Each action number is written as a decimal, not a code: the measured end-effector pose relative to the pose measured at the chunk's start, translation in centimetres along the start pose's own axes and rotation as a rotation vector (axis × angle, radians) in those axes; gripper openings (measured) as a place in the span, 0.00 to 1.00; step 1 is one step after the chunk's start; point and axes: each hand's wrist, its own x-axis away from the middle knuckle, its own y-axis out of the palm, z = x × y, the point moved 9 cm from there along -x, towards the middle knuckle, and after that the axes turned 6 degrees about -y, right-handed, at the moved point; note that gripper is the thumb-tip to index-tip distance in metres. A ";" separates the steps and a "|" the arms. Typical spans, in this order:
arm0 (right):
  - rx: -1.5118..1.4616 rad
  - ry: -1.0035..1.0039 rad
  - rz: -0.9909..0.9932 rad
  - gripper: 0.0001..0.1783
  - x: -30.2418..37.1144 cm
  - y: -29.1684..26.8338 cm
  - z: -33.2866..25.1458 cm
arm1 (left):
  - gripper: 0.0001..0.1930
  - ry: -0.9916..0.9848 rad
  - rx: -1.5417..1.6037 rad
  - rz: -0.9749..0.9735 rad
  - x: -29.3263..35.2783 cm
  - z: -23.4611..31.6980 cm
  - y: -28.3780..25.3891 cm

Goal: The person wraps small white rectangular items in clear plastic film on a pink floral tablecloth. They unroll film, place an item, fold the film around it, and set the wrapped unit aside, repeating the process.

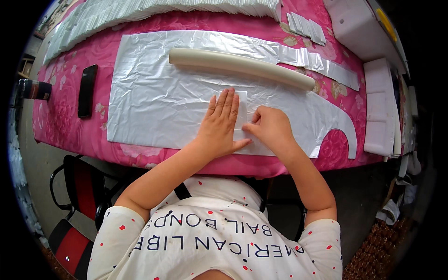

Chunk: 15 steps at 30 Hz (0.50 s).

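My left hand (223,122) lies flat with its fingers stretched out, pressing on a small white rectangular sheet (242,105). Most of that sheet is hidden under the hand. My right hand (270,125) is closed in a pinch at the sheet's lower right corner, close to my left thumb. Beneath both hands spreads a large, shiny, crinkled whitish plastic sheet (144,88). Beyond my fingers, a long cream-coloured tube (240,66) rests across this plastic, slanting down to the right.
A pink flowered tablecloth (60,112) covers the table. Long rows of folded white packets (154,11) stand along the far edge, with a smaller stack (305,28) at the right. A black phone (87,91) and dark jar (35,89) lie left; white foam boxes (377,107) stand right.
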 end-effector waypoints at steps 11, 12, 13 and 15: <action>0.151 -0.639 0.289 0.34 -3.0 3.9 -7.4 | 0.15 -0.700 1.343 -0.268 13.8 -7.0 -0.8; 0.132 -0.588 0.252 0.37 -2.8 5.5 -8.1 | 0.14 -0.865 1.321 -0.337 16.2 -7.7 -0.9; 0.094 -0.589 0.247 0.38 -2.4 7.1 -9.5 | 0.14 -0.988 1.353 -0.352 19.1 -8.5 -0.3; -0.010 -0.586 0.195 0.37 -0.7 10.2 -12.3 | 0.16 -1.198 1.411 -0.235 22.4 -9.1 -0.5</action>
